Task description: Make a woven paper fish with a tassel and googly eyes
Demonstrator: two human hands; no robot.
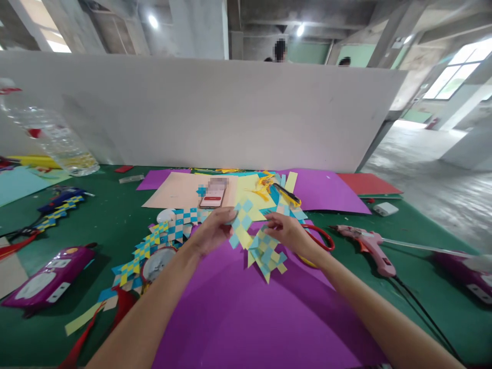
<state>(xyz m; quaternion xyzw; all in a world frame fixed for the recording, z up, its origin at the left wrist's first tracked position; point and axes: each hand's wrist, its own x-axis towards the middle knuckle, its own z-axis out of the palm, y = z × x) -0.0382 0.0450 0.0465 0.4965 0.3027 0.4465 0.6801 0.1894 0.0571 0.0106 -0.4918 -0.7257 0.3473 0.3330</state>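
A woven paper strip (pixel 243 218), checked in pale yellow and light blue, hangs above a purple sheet (pixel 238 312). My left hand (pixel 215 225) pinches its upper left end between thumb and fingers. My right hand (pixel 284 230) is closed at the strip's right side, its fingertips against the folded lower part, where pointed tabs stick out. Just behind the hands, a phone (pixel 213 197) lies on a peach sheet (pixel 172 190). More woven strips (pixel 154 238) in blue, yellow and peach are heaped left of my left forearm, around a round white-faced object (pixel 158 264) with a red rim.
Red-handled scissors (pixel 326 238) lie partly behind my right wrist. To the right rests a pink glue gun (pixel 369 246) with a cable. A purple power strip (pixel 49 279) and a plastic bottle (pixel 57 133) are on the left. A white partition (pixel 215 113) bounds the table's back.
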